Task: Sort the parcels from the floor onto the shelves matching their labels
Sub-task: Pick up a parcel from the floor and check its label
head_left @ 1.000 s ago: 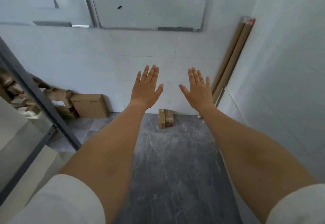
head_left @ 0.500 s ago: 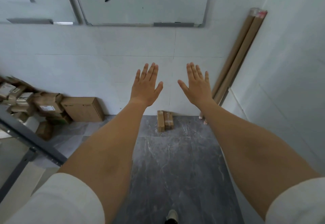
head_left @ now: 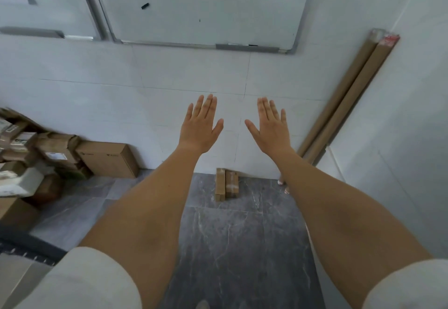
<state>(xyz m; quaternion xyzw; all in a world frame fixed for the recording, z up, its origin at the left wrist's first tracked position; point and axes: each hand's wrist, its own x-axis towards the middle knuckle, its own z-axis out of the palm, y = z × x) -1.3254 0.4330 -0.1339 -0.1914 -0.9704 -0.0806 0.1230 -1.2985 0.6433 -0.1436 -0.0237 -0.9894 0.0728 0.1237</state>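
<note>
- Head view, looking forward and down: both arms stretch out ahead of the person, with the left hand and the right hand raised side by side at mid-frame, backs toward the camera.
- Both hands are released, fingers straight and slightly spread, holding nothing. The pose reads as a start-of-task display rather than a reach, since neither palm is turned toward any parcel.
- A small pair of parcels stands on the grey floor against the foot of the white wall, just below and between the two hands in the frame, and apart from both.
- A larger heap of parcels lies at the left edge, with a plain brown box leaning against the wall at its right end. Several carry white labels, too small to read.
- The heap appears dumped for sorting. It lies well apart from the left hand, lower and further left in the frame.
- Two long cardboard tubes lean into the corner at right, probably propped there so they cannot roll.
- A whiteboard hangs at the top of the frame.
- A dark bar crosses the lower left. It may belong to the shelving, though no shelf is clearly shown.
- Judged stage: no parcel is yet lifted, and the nearest candidate is the small pair ahead.
</note>
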